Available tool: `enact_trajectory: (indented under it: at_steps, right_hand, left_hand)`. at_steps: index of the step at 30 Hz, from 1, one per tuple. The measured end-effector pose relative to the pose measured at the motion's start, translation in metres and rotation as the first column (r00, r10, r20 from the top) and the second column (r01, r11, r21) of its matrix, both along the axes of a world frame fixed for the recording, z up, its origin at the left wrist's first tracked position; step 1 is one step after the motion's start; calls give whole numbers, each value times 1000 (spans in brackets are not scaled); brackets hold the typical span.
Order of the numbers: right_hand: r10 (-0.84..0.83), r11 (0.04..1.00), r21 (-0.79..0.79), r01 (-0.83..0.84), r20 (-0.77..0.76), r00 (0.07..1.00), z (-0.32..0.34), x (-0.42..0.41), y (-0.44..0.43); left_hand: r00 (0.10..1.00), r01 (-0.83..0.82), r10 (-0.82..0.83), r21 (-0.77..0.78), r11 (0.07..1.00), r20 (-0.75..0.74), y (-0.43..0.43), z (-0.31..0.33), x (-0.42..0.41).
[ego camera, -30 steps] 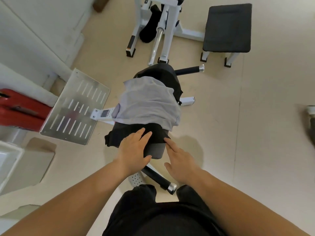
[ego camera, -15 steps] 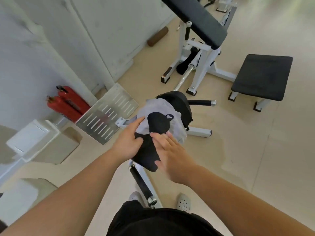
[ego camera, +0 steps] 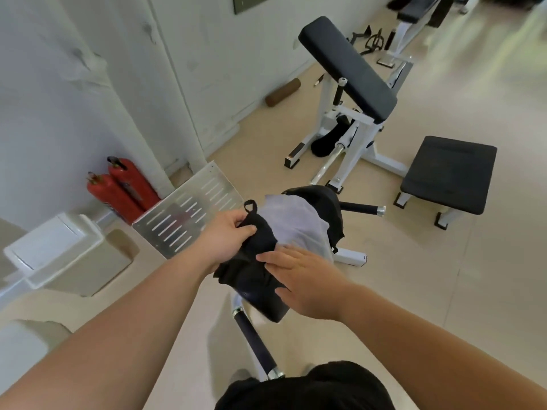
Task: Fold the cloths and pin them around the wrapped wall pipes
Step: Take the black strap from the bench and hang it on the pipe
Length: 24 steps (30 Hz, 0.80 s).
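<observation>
Head cam, looking down at both hands on the cloths. Left hand (ego camera: 225,239) has its fingers and thumb curled over the top edge of a black cloth (ego camera: 251,273), pinching it just below a small sewn loop (ego camera: 251,206). Right hand (ego camera: 307,279) is basically flat, fingers straight and a bit spread, palm down on the right side of the same cloth, pressing and not gripping.

The black cloth is soft and matte, bunched into wrinkles, and sits at the near end of a small white-framed machine. Right behind it, touching, is a pale grey cloth (ego camera: 296,226). It looks thinner, is lightly creased, and is draped over the machine's rounded black padded seat (ego camera: 322,199).

One black foam handle (ego camera: 362,208) with a chrome cap sticks out to the right. Left of the hands is a shiny slotted metal plate (ego camera: 189,216), tilted, with two red fire extinguishers (ego camera: 124,187) by the white wall. Further back are a slanted black padded bench (ego camera: 346,63) and a flat square black stool (ego camera: 450,173) on the beige floor.
</observation>
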State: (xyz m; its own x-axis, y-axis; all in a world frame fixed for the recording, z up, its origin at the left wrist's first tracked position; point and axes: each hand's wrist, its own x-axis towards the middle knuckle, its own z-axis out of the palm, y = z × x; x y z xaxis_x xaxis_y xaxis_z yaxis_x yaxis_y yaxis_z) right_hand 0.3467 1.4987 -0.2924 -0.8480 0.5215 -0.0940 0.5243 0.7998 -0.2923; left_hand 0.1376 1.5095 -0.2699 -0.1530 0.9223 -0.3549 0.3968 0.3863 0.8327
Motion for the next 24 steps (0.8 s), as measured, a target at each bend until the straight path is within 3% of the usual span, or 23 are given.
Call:
enact_trajectory:
  at_steps: [3, 8, 13, 22, 24]
  right_hand:
    - [-136, 978, -165, 127, -41, 990, -8, 2, 10]
    - [-413, 876, -276, 397, -1, 911, -54, 32, 75]
    - [-616, 654, -422, 628, 187, 766, -104, 67, 167]
    - [-630, 453, -552, 700, 358, 690, -177, 97, 260]
    - [-681, 346, -627, 698, 343, 647, -187, 93, 264]
  left_hand:
    - [999, -41, 41, -45, 998, 17, 3, -16, -1]
    - [994, -95, 104, -162, 982, 46, 29, -43, 10]
    - [950, -259, 295, -269, 928, 105, 66, -63, 38]
    - [934, -325, 357, -341, 882, 32, 118, -98, 88]
    - [914, -384, 406, -325, 864, -1, 120, -102, 93]
